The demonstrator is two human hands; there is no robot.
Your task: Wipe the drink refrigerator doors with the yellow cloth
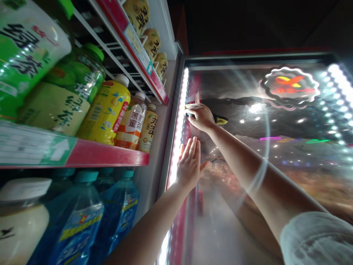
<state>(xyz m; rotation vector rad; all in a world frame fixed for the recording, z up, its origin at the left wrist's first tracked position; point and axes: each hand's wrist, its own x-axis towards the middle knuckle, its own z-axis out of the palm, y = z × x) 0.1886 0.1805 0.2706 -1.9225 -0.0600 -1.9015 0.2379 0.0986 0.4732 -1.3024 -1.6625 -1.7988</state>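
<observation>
Two bare hands at a clear glass cooler door [237, 228], near its upper left corner.
Right hand [202, 116]: fingers bent, gripping a flat black-and-yellow item [221, 120] at the pane, near the door's left edge. Left hand [190, 163]: below it, open, fingers straight, thumb spread, beside the white LED light strip [185, 84]; contact cannot be determined. Bottled drinks line the red-edged white shelf [116, 154] at left.

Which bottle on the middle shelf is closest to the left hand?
The pale-yellow bottle at the row's right end; the other bottles stand farther left, away from the left hand.
</observation>
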